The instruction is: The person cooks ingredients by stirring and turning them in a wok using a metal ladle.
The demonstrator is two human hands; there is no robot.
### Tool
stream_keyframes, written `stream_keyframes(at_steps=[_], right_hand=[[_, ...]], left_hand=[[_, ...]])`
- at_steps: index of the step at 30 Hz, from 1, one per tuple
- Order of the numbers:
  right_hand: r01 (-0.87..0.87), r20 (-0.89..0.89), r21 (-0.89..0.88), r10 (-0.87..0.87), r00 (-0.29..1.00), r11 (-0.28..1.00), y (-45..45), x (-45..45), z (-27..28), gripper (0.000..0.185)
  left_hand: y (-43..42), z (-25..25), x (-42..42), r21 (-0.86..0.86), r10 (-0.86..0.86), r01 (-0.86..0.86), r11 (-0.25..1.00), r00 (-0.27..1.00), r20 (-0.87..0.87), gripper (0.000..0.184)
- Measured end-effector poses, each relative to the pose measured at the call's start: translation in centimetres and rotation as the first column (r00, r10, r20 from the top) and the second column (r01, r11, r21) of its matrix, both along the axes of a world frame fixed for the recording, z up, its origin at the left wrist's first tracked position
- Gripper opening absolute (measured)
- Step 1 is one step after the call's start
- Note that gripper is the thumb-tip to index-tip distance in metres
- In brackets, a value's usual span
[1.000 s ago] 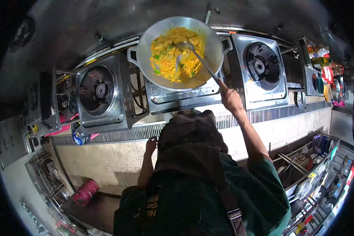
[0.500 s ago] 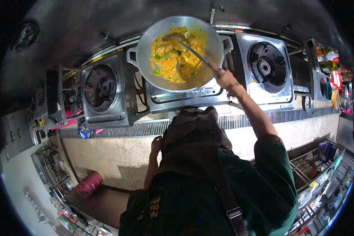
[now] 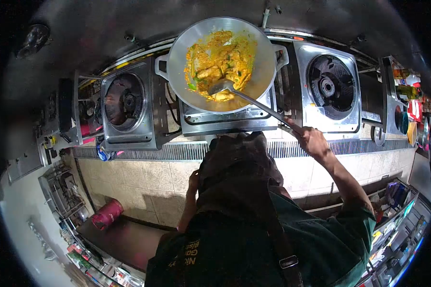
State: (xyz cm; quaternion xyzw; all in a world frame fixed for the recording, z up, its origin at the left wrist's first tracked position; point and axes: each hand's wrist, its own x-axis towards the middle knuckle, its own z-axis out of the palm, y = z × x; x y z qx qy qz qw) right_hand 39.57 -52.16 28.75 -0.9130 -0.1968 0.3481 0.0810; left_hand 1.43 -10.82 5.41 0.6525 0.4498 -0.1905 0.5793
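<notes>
My right hand (image 3: 314, 142) is closed around the handle of a long metal cooking spatula (image 3: 266, 109), to the lower right of the pan. The spatula's blade (image 3: 220, 86) rests in yellow-orange food (image 3: 225, 57) with larger pieces and green leaves. That food lies in a wide silver two-handled wok (image 3: 177, 45) on the middle burner stand (image 3: 201, 125). Beside the dark apron (image 3: 239, 167) hangs my left hand (image 3: 193, 182), low and away from the wok. Its fingers are partly hidden and in shadow.
A burner (image 3: 124, 103) stands left of the wok, another burner (image 3: 329, 86) right of it. A floor grate (image 3: 177, 152) runs in front of the stoves. A pink-red cylinder (image 3: 107, 214) is at lower left. Bottles and packets (image 3: 412, 95) crowd the far right shelf.
My right hand has drawn back down and to the right with the spatula. The blade has moved from the far side of the food to the near side, and the food has shifted.
</notes>
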Motion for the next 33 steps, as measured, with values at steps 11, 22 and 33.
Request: stream_keyframes(at_steps=[11,22,33], right_hand=[[0.141,0.238,0.273,-0.209,0.949,0.952,12.7,2.4,-6.4,0.051],[0.218,0.286,0.427,-0.36,0.888,0.877,12.7,4.2,-3.5,0.041],[0.206,0.059,0.595,-0.298,0.953,0.777,15.9,-0.4,-1.9,0.044]], left_hand=[[2.4,0.1,3.8,-0.09,0.138,-0.123,0.988,0.974,0.178,0.03],[4.8,-4.6,-3.2,-0.045,0.059,-0.058,0.997,0.998,0.028,0.035],[7.9,-4.6,-1.8,-0.197,0.122,-0.073,0.978,0.96,0.251,0.036]])
